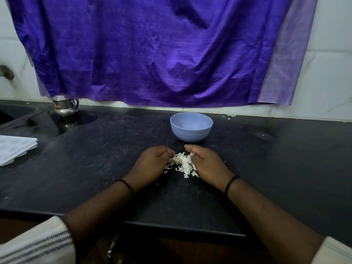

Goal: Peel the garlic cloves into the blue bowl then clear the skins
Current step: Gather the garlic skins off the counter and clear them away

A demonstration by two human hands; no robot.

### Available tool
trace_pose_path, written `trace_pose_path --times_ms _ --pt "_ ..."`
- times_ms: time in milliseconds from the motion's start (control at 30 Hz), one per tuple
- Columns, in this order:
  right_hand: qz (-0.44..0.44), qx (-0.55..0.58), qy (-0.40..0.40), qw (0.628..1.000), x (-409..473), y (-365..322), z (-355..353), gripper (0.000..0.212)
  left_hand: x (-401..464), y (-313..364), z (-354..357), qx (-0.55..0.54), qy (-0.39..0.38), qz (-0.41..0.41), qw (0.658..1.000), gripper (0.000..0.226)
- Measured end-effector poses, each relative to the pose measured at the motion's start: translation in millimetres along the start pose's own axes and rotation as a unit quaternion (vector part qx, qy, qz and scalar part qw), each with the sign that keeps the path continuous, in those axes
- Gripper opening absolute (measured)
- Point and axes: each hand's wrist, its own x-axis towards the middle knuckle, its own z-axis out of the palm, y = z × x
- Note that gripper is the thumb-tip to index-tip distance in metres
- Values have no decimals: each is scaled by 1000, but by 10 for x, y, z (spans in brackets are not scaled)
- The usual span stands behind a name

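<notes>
Head view, hands flanking garlic skins

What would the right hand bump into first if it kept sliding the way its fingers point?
Probably the garlic skins right beside the right hand; past them waits the left hand.

Pale blue bowl on black counter. White garlic skins. Purple cloth against white tiles. Black wristbands. Cream sleeves with grey stripes. Shiny silver pot.
</notes>
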Motion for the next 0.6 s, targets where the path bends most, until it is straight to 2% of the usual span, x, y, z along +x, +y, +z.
trace_pose_path --times_ms 133,267,333,433,500,600 --pt "-55 -47 33 997 35 27 -24 32 66 -33 -60 20 88 15 996 20" --pt "-157 -215 3 964 44 8 137 58 102 -18 -110 -14 150 5 989 13" --pt "-183 -280 17 942 108 -30 276 59 111 7 -99 -33 171 8 985 15" --pt "-197 -333 44 921 223 -126 355 49 116 42 -82 -44 187 7 981 13" --pt "-193 -337 69 919 293 -132 338 29 119 51 -68 -33 178 2 983 11" --pt "-153 -252 84 952 341 -71 231 9 130 51 -44 -9 143 -6 990 10"
